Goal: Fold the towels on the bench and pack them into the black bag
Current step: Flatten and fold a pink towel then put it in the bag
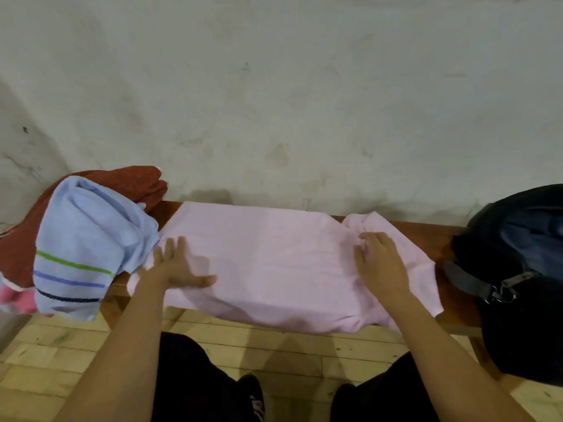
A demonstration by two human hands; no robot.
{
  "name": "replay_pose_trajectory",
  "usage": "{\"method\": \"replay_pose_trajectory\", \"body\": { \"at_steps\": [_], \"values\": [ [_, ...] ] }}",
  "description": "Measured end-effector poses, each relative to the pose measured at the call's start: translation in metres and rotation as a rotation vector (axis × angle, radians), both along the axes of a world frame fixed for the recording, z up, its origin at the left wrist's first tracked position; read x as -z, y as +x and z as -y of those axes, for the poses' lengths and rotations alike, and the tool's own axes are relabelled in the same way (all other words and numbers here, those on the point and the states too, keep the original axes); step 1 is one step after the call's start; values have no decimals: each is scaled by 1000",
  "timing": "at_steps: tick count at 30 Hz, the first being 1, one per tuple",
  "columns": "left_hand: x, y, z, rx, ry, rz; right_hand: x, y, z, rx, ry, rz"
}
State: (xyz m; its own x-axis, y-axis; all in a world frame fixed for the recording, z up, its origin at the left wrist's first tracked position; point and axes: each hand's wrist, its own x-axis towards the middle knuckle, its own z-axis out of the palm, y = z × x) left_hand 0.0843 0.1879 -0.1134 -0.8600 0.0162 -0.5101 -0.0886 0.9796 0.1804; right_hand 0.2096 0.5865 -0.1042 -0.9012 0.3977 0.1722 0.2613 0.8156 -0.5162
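Observation:
A pale pink towel (274, 257) lies spread across the wooden bench (426, 236), its near edge hanging over the front. My left hand (179, 266) presses flat on the towel's left end with fingers straight and thumb out. My right hand (380, 263) rests on the rumpled right end, fingers slightly bent on the cloth. A light blue towel (88, 239) with green, purple and dark stripes sits heaped on the bench's left end, over a rust-red towel (134, 181). The black bag (524, 275) stands on the bench's right end.
A bit of bright pink cloth (18, 296) shows under the heap at far left. A stained pale wall (274, 102) rises right behind the bench. Pale tiled floor (61, 360) and my dark-trousered legs are below.

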Motion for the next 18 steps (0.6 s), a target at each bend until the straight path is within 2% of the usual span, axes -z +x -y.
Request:
{"method": "replay_pose_trajectory", "body": {
  "at_steps": [2, 5, 6, 9, 11, 14, 16, 18],
  "values": [
    [-4, -4, 4, -33, -39, -5, 1, 0, -16, 104, 93, 19],
    [-8, -12, -6, -61, -106, -24, 14, 4, -30, 153, 130, 249],
    [-10, -11, -18, -59, -94, -50, 15, 5, -33, 160, 147, 273],
    [-16, -4, -77, 57, 123, -167, 17, 2, -39, 147, 204, 248],
    [-20, 5, -120, 195, 182, -188, 14, 2, -41, 199, 141, 230],
    [-8, 14, -151, 332, 69, -130, 9, 2, -46, 295, 81, 180],
    [-2, 15, -153, 370, -21, -109, 4, 1, -47, 340, 28, 141],
    [-3, 18, -156, 384, -31, -123, 4, 0, -45, 367, -63, 111]
  ]
}}
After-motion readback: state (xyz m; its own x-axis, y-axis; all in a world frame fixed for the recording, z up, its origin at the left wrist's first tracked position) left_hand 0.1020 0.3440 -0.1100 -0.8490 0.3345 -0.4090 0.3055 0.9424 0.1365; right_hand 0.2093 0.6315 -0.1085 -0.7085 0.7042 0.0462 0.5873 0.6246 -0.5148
